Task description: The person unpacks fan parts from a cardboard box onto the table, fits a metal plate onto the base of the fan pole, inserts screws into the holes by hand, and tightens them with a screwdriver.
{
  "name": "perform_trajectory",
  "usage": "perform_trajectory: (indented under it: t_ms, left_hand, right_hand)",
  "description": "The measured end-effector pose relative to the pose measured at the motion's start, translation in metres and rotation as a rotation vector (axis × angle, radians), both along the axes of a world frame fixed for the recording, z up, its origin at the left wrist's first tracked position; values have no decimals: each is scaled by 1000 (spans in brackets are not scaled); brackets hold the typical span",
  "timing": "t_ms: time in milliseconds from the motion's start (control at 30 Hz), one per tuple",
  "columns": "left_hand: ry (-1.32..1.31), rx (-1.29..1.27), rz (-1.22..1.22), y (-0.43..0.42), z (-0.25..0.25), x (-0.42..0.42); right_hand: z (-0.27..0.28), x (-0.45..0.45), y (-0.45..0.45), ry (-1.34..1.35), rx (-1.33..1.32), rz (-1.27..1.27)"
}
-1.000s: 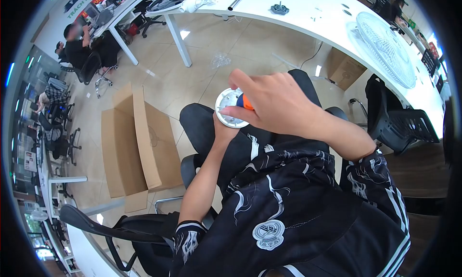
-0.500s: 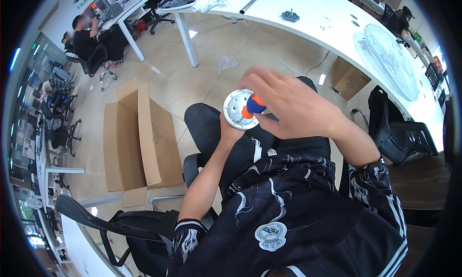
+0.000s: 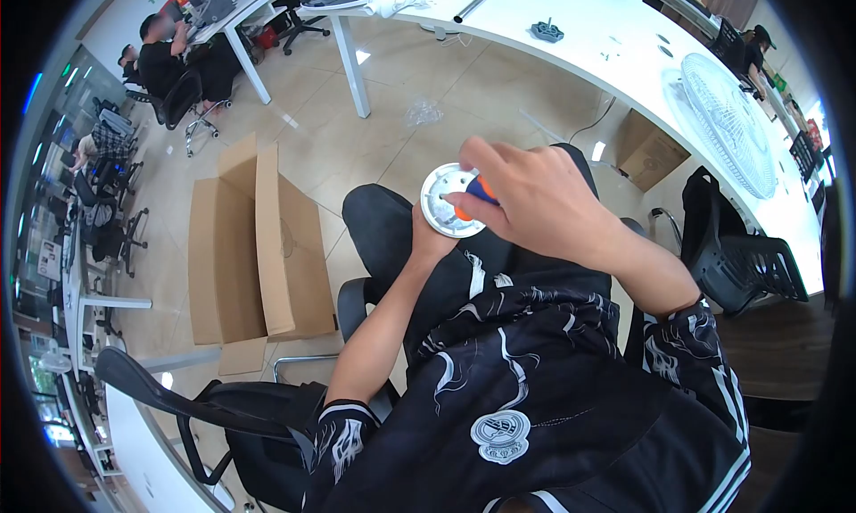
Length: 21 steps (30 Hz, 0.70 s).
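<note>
My left hand (image 3: 432, 238) holds a round white part (image 3: 433, 211) from below, above my lap. The part is a shallow dish with small holes and a pale inside. My right hand (image 3: 544, 196) grips a blue and orange screwdriver (image 3: 481, 190) from above, thumb and fingers round its handle. The orange lower end of the tool is over the dish. Its tip is hidden, so I cannot tell what it touches.
An open cardboard box (image 3: 227, 263) stands on the floor at the left. On the white table (image 3: 499, 33) lie a dark tube (image 3: 479, 2), a dark knob-like part (image 3: 547, 31) and a white fan grille (image 3: 728, 125). Black chairs stand both sides; people sit farther off.
My right hand opened partly around the screwdriver handle, then closed on it again. The view has shifted a little. My left hand still holds the white part.
</note>
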State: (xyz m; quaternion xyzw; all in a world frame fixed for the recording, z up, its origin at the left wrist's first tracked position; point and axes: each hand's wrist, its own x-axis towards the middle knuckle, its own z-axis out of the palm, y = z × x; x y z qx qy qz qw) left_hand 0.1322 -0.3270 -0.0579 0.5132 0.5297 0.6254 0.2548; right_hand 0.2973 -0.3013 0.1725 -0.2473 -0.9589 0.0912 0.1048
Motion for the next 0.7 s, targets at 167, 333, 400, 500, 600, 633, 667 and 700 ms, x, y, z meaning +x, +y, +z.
perform_trajectory:
  t_ms: [167,333,400,500,600,633,667,700]
  left_hand:
    - [-5,7,7,-3,4,1]
    - [-39,-62,29,-2,7,2]
    - [0,-54,31,-1,4,3]
    - [-55,-115,26,-1,2,3]
    - [-12,-43,27,-1,-1,-3]
    - [-15,-45,30,0,-2,-3]
    - [-60,-23,25,2,-2,-2]
    - [-104,-1,22,3,-1,-1]
  right_hand:
    - [-7,4,3,314,48,223]
    - [-8,3,1,234,33,215]
    - [-9,3,1,126,38,120]
    - [-6,3,-5,204,26,172]
    - [-11,3,0,299,37,295]
    - [-13,3,2,296,35,298]
    - [-13,4,4,301,22,283]
    - [-14,5,5,305,8,270]
